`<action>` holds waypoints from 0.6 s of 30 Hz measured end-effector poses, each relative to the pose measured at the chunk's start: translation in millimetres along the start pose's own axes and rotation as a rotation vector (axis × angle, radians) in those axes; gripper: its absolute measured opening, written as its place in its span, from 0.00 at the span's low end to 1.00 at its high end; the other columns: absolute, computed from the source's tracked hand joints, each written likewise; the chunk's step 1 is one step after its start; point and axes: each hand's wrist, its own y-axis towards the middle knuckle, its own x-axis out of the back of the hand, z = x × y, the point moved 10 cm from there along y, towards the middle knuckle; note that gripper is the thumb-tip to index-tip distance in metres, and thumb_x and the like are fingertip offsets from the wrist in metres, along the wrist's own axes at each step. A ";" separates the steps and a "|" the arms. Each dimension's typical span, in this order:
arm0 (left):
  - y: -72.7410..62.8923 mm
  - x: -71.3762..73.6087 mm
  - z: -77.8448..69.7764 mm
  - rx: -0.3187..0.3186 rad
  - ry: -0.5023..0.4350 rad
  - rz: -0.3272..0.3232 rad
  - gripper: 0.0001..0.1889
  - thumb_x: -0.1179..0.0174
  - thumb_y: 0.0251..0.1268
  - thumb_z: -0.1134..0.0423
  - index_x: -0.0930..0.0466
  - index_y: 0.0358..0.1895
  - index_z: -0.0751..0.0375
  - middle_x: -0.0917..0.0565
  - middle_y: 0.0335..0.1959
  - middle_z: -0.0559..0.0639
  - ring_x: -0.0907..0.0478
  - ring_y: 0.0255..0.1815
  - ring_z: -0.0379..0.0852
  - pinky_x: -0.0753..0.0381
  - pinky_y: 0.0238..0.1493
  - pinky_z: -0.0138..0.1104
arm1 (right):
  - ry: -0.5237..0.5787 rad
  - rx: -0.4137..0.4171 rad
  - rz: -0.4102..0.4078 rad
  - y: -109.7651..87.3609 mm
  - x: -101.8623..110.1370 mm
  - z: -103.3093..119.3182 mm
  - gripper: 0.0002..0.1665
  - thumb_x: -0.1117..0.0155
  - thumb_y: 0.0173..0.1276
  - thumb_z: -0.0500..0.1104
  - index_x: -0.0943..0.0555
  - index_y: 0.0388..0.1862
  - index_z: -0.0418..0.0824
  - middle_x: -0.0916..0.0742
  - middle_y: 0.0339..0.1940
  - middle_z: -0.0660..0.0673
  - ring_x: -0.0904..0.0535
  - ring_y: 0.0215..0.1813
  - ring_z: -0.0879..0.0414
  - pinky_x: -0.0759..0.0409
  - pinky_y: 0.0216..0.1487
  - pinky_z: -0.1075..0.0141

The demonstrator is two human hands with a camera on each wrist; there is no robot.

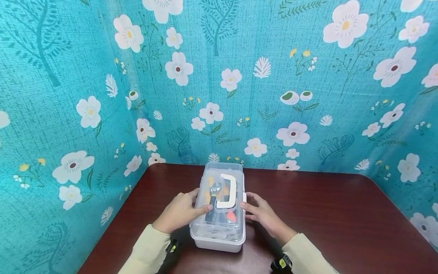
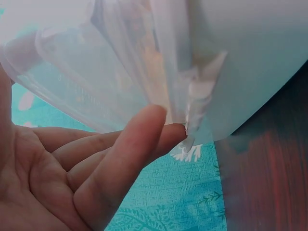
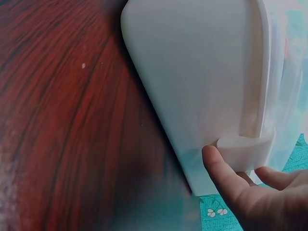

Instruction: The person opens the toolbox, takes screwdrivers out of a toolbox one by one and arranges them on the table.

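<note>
A clear-lidded plastic toolbox (image 1: pixel 219 243) stands on the table, its lid down with a white carry handle (image 1: pixel 232 192) on top. Through the lid I see an adjustable wrench (image 1: pixel 215 188) and other tools in orange and yellow. My left hand (image 1: pixel 181 211) lies against the toolbox's left side, thumb over the lid, fingers fairly straight; in the left wrist view a fingertip touches a white fitting (image 2: pixel 199 96) on the side. My right hand (image 1: pixel 261 213) is at the right side, its thumb and fingers around a white latch (image 3: pixel 245 151) on the rim.
The dark red-brown table (image 1: pixel 318 213) extends on both sides of the toolbox. A teal floral cloth (image 1: pixel 253 114) hangs behind the table and along its left. Black wrist bands (image 1: pixel 282 262) sit by the sleeves.
</note>
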 end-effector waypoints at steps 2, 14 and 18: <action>-0.6 -1.9 -1.9 0.008 0.004 0.007 0.44 0.37 0.55 0.33 0.31 0.68 0.60 0.14 0.43 0.46 0.16 0.38 0.38 0.16 0.41 0.43 | 0.002 -0.007 -0.002 -2.0 2.0 -1.2 0.39 0.35 0.68 0.49 0.39 0.70 0.32 0.32 0.67 0.31 0.22 0.55 0.45 0.20 0.50 0.52; -5.0 -7.6 -13.2 0.017 0.046 0.028 0.42 0.37 0.55 0.33 0.28 0.65 0.60 0.14 0.39 0.44 0.16 0.35 0.38 0.16 0.38 0.44 | -0.001 -0.025 0.007 -7.7 7.6 -3.7 0.39 0.36 0.69 0.49 0.38 0.71 0.33 0.35 0.70 0.31 0.21 0.54 0.45 0.20 0.50 0.49; -4.3 -3.6 -15.0 0.000 0.069 0.026 0.42 0.37 0.55 0.33 0.28 0.64 0.62 0.14 0.40 0.48 0.16 0.35 0.39 0.16 0.38 0.44 | 0.009 -0.014 0.006 -8.1 6.6 -2.0 0.39 0.36 0.69 0.49 0.38 0.71 0.33 0.34 0.69 0.32 0.21 0.54 0.45 0.20 0.50 0.49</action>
